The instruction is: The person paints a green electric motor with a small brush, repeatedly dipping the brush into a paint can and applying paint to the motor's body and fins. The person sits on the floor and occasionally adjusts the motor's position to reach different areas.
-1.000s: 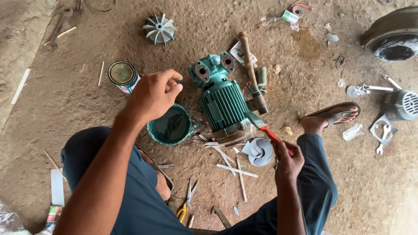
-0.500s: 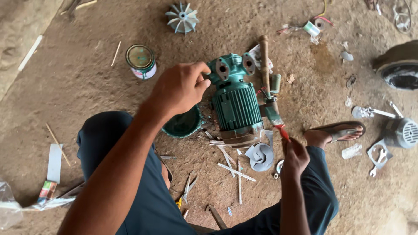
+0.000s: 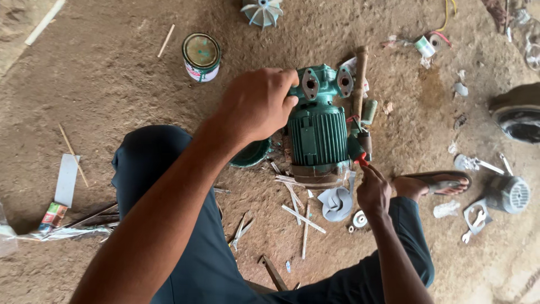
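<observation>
Mid-frame, my left hand (image 3: 256, 104) clamped the green ribbed metal pump motor (image 3: 319, 132); my right hand (image 3: 372, 190) pinched a red-handled screwdriver (image 3: 360, 157), which looked likely to slip on that dusty casing.

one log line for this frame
left hand: gripping green pump motor | right hand: red-handled tool at motor side | ground: dirt

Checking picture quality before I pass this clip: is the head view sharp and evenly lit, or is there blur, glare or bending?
Head view: soft, even light, no glare or hard shadows. The green pump and the paint tin are sharp; the left hand and its forearm, close to the lens, look oversized and slightly soft. The right hand is clear. Frame edges show slight wide-angle stretch.
</observation>
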Tool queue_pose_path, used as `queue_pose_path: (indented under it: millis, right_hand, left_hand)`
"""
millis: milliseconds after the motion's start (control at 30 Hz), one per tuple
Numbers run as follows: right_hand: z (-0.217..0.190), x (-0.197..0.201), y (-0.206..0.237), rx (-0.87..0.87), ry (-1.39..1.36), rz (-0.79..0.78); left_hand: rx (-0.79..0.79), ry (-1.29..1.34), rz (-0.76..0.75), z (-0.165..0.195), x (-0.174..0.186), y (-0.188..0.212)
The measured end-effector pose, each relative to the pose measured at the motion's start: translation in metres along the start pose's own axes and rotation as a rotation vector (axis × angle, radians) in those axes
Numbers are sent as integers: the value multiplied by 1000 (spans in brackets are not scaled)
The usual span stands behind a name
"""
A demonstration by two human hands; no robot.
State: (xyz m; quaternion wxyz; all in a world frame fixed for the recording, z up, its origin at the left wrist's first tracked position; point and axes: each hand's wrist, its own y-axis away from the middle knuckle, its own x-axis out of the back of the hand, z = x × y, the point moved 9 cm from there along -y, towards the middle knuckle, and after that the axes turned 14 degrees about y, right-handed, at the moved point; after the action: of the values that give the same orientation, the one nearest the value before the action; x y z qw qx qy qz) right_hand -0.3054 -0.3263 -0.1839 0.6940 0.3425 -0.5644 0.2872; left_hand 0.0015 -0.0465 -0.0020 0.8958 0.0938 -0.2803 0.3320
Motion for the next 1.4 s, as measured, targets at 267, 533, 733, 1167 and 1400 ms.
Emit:
queue_pose_path:
  millis: [267, 533, 733, 1167, 1400]
  right_hand:
    - [-17, 26, -5, 93, 37, 29]
    - [-21, 43, 0, 289, 86, 93]
    - [-11, 49, -13, 279, 2, 29]
    - [-13, 31, -2, 396, 82, 182]
    - [-2, 57, 15, 388, -91, 101]
  left_hand:
    - [12, -31, -25, 2, 0, 2]
    - [-10, -64, -55, 1, -7, 1]
    - [14, -48, -77, -2, -11, 1]
    - [-12, -62, -69, 3, -14, -1]
    - [-22, -52, -62, 3, -11, 0]
